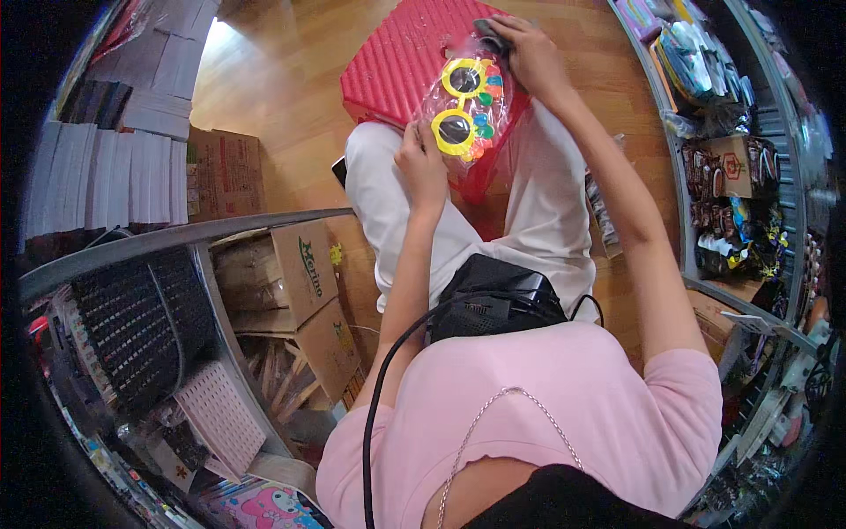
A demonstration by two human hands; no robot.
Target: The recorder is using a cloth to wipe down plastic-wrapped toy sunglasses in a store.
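Yellow novelty sunglasses (461,104) with dark round lenses and colourful shapes along one side lie in a clear plastic bag (433,99). The bag rests near the edge of a red plastic stool (390,59) with a ribbed top. My left hand (423,162) pinches the bag's near left edge beside the lower lens. At the far right of the bag, my right hand (534,61) grips a bunched grey cloth (492,34). That cloth sits close to the bag's far end; whether it touches the plastic is hard to tell.
Metal shelving (681,165) with packaged goods stands to the right. On the left are stacked white paper goods (106,178), a cardboard box (225,173) and a rack holding open cartons (301,278). A black device (496,294) with a cable (373,410) rests at my lap.
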